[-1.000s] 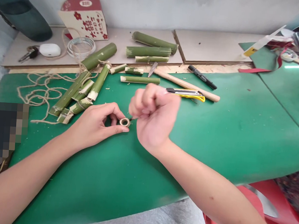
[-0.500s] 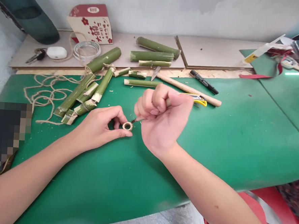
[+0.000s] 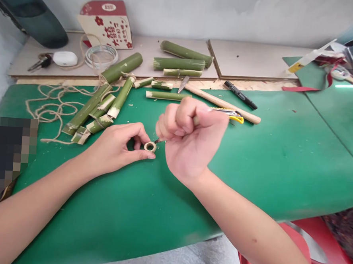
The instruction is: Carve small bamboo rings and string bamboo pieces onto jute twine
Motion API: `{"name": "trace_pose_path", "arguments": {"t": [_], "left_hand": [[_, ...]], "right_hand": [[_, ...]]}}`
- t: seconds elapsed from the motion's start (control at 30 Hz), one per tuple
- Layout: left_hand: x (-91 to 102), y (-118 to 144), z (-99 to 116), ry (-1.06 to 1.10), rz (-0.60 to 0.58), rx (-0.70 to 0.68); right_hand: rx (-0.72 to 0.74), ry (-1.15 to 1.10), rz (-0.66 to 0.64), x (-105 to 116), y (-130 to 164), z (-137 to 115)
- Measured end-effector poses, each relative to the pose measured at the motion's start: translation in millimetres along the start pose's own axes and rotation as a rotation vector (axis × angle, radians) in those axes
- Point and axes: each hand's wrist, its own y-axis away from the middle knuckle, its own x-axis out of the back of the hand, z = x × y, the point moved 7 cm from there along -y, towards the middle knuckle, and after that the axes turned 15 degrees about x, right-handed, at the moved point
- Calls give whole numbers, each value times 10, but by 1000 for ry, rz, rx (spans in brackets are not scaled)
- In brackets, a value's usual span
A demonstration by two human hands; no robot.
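Observation:
My left hand pinches a small pale bamboo ring between thumb and fingertips, holding it flat on the green mat. My right hand is closed in a fist around a thin tool whose dark tip pokes out below the fingers and touches the ring's right edge. Most of the tool is hidden inside the fist.
Cut green bamboo pieces and twine lie at the left. Behind my hands are a yellow utility knife, a wooden-handled tool, a black marker, more bamboo, a red-and-cream box, keys and a white case.
Both hands stay at the ring, with the tool tip shifting slightly against it. The view has moved a little between frames.

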Motion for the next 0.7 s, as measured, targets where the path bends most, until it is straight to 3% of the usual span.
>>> {"name": "trace_pose_path", "arguments": {"t": [0.53, 0.7], "left_hand": [[28, 2, -6, 30, 31, 3], [31, 16, -30, 4, 19, -1]], "right_hand": [[-50, 66, -26, -8, 5, 24], [-13, 41, 26, 63, -62, -113]]}}
